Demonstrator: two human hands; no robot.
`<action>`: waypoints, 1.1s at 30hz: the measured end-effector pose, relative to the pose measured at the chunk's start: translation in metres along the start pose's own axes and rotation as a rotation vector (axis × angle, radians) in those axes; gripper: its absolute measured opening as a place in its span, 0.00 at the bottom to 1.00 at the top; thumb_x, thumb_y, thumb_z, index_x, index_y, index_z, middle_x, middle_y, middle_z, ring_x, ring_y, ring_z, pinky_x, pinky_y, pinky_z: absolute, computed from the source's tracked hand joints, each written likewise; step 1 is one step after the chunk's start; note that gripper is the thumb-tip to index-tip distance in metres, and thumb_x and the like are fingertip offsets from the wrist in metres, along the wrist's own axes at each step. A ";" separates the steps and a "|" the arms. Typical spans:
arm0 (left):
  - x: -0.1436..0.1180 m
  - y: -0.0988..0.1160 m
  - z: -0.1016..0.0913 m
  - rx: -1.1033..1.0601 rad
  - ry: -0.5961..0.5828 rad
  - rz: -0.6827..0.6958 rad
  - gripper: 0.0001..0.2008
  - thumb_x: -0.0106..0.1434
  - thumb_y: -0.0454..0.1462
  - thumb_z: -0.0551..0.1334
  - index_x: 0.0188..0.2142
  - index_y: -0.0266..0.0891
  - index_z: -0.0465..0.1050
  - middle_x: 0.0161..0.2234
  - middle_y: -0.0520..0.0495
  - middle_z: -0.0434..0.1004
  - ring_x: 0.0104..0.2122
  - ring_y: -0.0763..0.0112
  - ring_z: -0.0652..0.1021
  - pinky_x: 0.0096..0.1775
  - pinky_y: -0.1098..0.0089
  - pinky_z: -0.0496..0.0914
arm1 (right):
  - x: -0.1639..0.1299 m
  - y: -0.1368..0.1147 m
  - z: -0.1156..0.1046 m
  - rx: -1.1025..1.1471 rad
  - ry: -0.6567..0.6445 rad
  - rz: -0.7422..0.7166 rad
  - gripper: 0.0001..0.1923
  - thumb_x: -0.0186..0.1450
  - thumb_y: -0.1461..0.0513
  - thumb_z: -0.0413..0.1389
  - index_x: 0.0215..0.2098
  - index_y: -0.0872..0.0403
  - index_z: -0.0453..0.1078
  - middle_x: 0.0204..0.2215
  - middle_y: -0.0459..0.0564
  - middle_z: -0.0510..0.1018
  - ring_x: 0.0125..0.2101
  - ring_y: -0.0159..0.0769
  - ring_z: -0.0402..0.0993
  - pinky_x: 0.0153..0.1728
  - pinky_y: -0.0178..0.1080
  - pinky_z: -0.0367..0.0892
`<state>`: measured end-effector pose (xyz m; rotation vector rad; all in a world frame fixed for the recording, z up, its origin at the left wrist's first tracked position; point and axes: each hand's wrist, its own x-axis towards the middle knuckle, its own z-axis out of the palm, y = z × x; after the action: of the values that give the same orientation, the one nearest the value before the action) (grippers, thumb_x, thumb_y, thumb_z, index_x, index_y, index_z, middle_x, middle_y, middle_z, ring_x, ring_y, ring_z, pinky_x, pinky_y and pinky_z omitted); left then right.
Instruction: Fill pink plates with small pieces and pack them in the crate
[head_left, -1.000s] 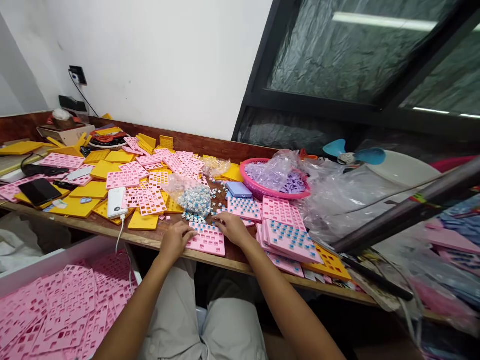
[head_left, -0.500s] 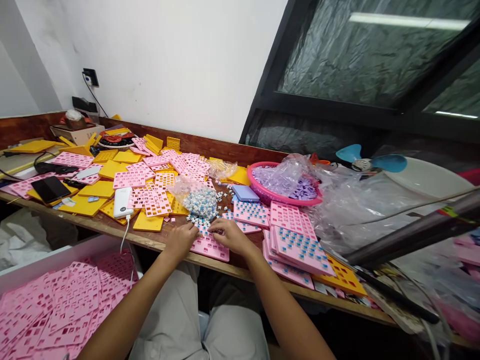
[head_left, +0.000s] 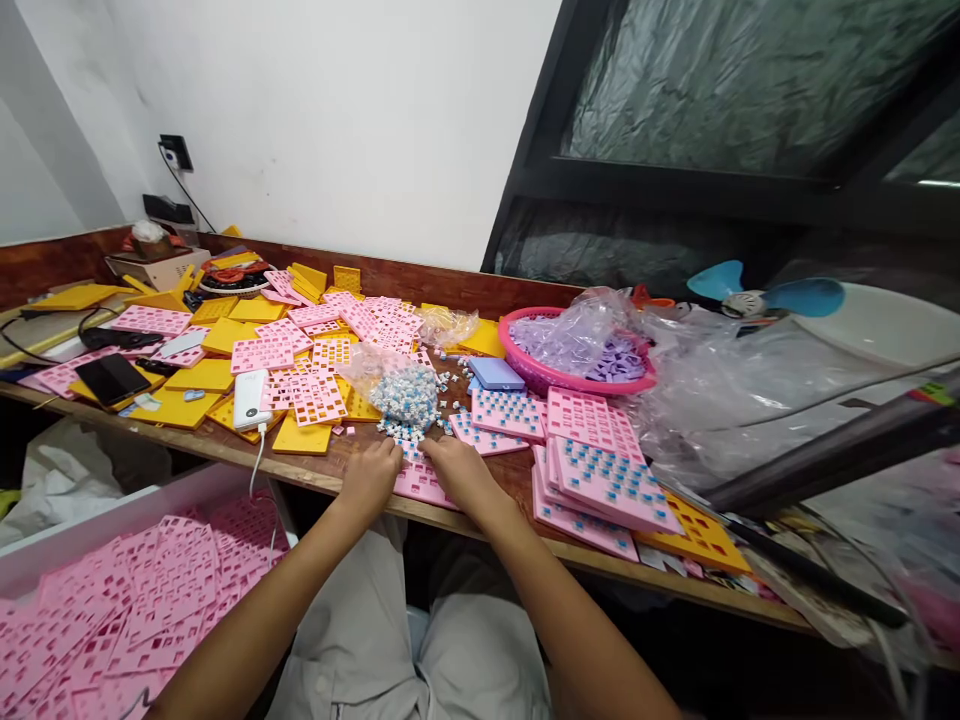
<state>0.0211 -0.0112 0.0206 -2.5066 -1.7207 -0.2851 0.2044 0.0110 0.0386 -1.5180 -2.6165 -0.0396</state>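
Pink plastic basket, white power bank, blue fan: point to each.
Pink plastic basket [head_left: 525,362]: head view, front-left rim.
White power bank [head_left: 251,400]: head view, middle of its face.
Blue fan [head_left: 814,297]: head view, right blade.

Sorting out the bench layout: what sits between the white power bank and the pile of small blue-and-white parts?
In the head view, loose pink grid plates on yellow plates lie between the power bank and the parts pile.

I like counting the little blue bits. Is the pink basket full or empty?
Not empty. The pink basket holds a clear plastic bag with purple pieces showing inside it. How full, cannot tell.
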 end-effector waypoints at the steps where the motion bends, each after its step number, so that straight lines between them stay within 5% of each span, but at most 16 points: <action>1: -0.003 0.000 -0.001 -0.008 0.006 0.007 0.10 0.72 0.39 0.54 0.43 0.38 0.73 0.43 0.41 0.75 0.44 0.59 0.76 0.38 0.65 0.69 | 0.000 -0.003 -0.003 -0.037 -0.026 -0.004 0.14 0.70 0.70 0.49 0.48 0.55 0.73 0.37 0.57 0.80 0.38 0.42 0.76 0.40 0.37 0.64; 5: -0.022 0.000 -0.002 -0.043 0.046 0.093 0.16 0.71 0.47 0.56 0.48 0.39 0.73 0.48 0.40 0.74 0.50 0.55 0.73 0.45 0.61 0.70 | -0.007 -0.011 -0.002 -0.090 -0.033 -0.035 0.10 0.70 0.68 0.49 0.46 0.57 0.72 0.38 0.60 0.79 0.40 0.45 0.75 0.42 0.39 0.64; 9: -0.041 -0.002 0.008 -0.120 0.103 0.133 0.27 0.70 0.51 0.55 0.61 0.36 0.64 0.57 0.35 0.69 0.56 0.51 0.68 0.54 0.54 0.66 | -0.021 -0.006 0.021 0.079 0.131 -0.028 0.12 0.70 0.66 0.51 0.51 0.58 0.70 0.41 0.59 0.79 0.44 0.44 0.73 0.48 0.40 0.65; 17: -0.017 -0.007 0.007 -0.367 0.216 0.055 0.17 0.73 0.40 0.52 0.57 0.40 0.69 0.55 0.40 0.71 0.53 0.60 0.71 0.54 0.60 0.66 | -0.022 0.013 0.046 0.614 0.420 -0.015 0.13 0.69 0.66 0.54 0.50 0.54 0.74 0.44 0.54 0.80 0.46 0.41 0.75 0.51 0.44 0.68; 21: -0.003 -0.004 -0.001 -0.252 0.146 0.216 0.17 0.71 0.42 0.55 0.57 0.44 0.70 0.55 0.41 0.72 0.55 0.57 0.70 0.54 0.57 0.64 | -0.023 0.012 0.040 0.619 0.432 -0.064 0.14 0.71 0.65 0.50 0.51 0.53 0.74 0.43 0.54 0.77 0.44 0.40 0.74 0.48 0.43 0.70; 28: -0.010 0.008 -0.003 -0.141 0.099 0.275 0.23 0.71 0.50 0.53 0.58 0.41 0.70 0.56 0.39 0.71 0.56 0.53 0.68 0.57 0.53 0.60 | -0.019 0.013 0.032 0.272 0.330 -0.016 0.06 0.70 0.63 0.56 0.39 0.55 0.74 0.36 0.54 0.76 0.40 0.42 0.71 0.46 0.43 0.66; 33: -0.004 0.016 -0.007 -0.040 0.030 0.388 0.22 0.72 0.48 0.51 0.52 0.36 0.74 0.52 0.36 0.72 0.55 0.52 0.68 0.59 0.53 0.57 | -0.009 0.023 0.036 0.361 0.329 0.016 0.02 0.66 0.65 0.61 0.35 0.55 0.73 0.33 0.51 0.77 0.38 0.40 0.72 0.41 0.39 0.65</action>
<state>0.0340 -0.0218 0.0275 -2.7733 -1.1897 -0.3230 0.2257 0.0172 0.0007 -1.2833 -2.2091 0.1609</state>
